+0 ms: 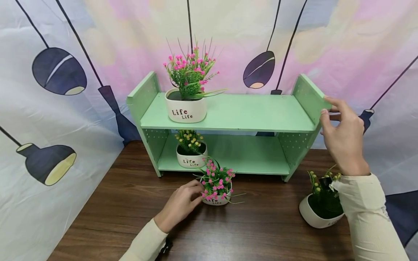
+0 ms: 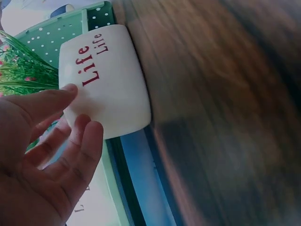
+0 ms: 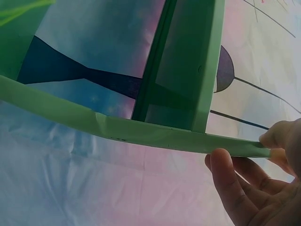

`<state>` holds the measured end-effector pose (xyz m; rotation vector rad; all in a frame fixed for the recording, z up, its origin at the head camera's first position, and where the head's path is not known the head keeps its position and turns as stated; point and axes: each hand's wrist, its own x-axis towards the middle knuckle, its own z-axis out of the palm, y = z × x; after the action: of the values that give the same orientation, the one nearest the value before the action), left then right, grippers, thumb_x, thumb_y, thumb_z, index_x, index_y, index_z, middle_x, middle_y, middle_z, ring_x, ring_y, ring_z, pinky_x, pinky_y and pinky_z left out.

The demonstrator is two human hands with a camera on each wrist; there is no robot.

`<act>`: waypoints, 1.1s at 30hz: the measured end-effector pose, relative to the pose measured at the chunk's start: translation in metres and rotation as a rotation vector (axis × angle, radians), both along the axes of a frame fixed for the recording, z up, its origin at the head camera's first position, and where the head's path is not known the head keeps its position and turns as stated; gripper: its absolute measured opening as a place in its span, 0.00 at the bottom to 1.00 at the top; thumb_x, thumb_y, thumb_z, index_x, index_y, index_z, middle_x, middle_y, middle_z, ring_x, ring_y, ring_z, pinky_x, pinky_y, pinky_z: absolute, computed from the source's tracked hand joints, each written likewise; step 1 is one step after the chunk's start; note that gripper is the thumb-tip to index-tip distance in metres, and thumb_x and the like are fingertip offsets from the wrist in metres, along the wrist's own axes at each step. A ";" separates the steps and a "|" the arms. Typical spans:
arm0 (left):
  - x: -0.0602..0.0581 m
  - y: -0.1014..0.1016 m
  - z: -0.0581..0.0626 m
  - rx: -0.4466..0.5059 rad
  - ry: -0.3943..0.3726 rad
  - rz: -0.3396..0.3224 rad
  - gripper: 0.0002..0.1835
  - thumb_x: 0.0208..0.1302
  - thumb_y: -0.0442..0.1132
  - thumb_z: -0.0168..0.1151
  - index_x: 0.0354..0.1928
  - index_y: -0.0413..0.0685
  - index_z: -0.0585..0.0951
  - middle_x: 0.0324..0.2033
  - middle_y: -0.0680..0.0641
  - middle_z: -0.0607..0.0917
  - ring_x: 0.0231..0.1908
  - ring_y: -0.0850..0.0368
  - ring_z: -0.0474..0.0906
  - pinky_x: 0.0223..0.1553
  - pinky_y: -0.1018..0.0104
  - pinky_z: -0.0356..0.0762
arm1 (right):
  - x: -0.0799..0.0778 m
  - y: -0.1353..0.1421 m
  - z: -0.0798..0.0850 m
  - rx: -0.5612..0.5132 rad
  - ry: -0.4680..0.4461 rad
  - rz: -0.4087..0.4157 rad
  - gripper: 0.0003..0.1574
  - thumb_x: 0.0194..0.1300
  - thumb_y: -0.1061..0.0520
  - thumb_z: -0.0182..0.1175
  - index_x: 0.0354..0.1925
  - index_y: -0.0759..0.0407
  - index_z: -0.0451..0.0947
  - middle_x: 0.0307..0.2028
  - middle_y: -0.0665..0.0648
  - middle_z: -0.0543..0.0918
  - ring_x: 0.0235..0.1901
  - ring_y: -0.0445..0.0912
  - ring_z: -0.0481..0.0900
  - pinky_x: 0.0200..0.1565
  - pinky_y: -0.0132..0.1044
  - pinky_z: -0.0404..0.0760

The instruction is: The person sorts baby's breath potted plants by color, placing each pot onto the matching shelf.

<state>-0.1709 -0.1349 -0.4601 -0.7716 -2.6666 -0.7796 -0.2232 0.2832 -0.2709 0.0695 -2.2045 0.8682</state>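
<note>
A white oval flowerpot [image 1: 217,199] with pink artificial flowers stands on the table in front of the shelf. At its left side, my left hand [image 1: 183,203] holds the pot near the rim. The left wrist view shows the thumb [image 2: 68,92] at the rim and fingertips at the pot's side; other fingers are partly hidden. A green two-tier shelf [image 1: 254,112] stands at the back. My right hand [image 1: 346,134] pinches the top front corner of its right side panel. In the right wrist view, fingers lie on both sides of the panel edge [image 3: 155,139].
Another pink-flowered pot [image 1: 187,110] sits on the upper tier, toward the left. Below it, a yellow-flowered pot [image 1: 191,159] occupies the lower tier. One more yellow-flowered pot [image 1: 318,214] is on the brown table [image 1: 261,224] under my right forearm. A patterned cloth [image 1: 228,43] hangs behind.
</note>
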 end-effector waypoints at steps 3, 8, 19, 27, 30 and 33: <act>-0.001 0.000 -0.001 -0.016 0.002 -0.006 0.07 0.63 0.31 0.76 0.37 0.52 0.88 0.41 0.58 0.85 0.42 0.61 0.86 0.42 0.60 0.86 | 0.000 -0.001 0.000 -0.001 -0.004 -0.005 0.27 0.81 0.57 0.54 0.74 0.51 0.75 0.56 0.70 0.83 0.47 0.48 0.82 0.27 0.10 0.69; -0.001 0.004 -0.002 -0.020 -0.003 -0.029 0.06 0.64 0.32 0.76 0.36 0.53 0.88 0.39 0.58 0.85 0.39 0.62 0.86 0.39 0.63 0.85 | 0.001 -0.001 0.000 -0.010 -0.001 -0.005 0.27 0.81 0.58 0.53 0.73 0.53 0.75 0.56 0.71 0.83 0.43 0.31 0.77 0.28 0.10 0.69; -0.004 0.024 -0.002 -0.032 0.050 -0.068 0.04 0.65 0.35 0.76 0.37 0.51 0.89 0.39 0.57 0.87 0.40 0.63 0.86 0.43 0.63 0.86 | 0.002 -0.002 0.001 -0.005 -0.005 0.014 0.27 0.82 0.55 0.52 0.74 0.50 0.74 0.56 0.68 0.83 0.49 0.56 0.83 0.28 0.12 0.72; -0.007 0.037 -0.001 -0.023 0.082 -0.084 0.03 0.65 0.35 0.75 0.37 0.51 0.90 0.38 0.57 0.87 0.39 0.61 0.87 0.39 0.61 0.87 | 0.001 -0.001 0.001 0.002 -0.002 0.022 0.27 0.82 0.56 0.52 0.74 0.52 0.74 0.57 0.70 0.83 0.50 0.61 0.84 0.27 0.11 0.71; -0.007 0.040 -0.001 -0.017 0.088 -0.080 0.03 0.65 0.35 0.75 0.37 0.52 0.90 0.38 0.58 0.87 0.38 0.63 0.86 0.38 0.61 0.86 | 0.001 -0.001 0.001 0.000 -0.001 0.030 0.27 0.82 0.57 0.53 0.74 0.53 0.74 0.57 0.72 0.82 0.52 0.67 0.83 0.26 0.10 0.69; -0.007 0.043 0.000 -0.011 0.099 -0.078 0.03 0.66 0.36 0.75 0.37 0.53 0.90 0.37 0.59 0.86 0.37 0.65 0.85 0.36 0.63 0.85 | 0.000 0.000 0.001 0.000 -0.005 0.028 0.27 0.82 0.58 0.53 0.74 0.54 0.74 0.58 0.73 0.82 0.53 0.69 0.83 0.26 0.10 0.68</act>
<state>-0.1777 -0.0920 -0.4600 -0.8981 -2.5690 -0.7258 -0.2230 0.2827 -0.2701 0.0980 -2.2136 0.8841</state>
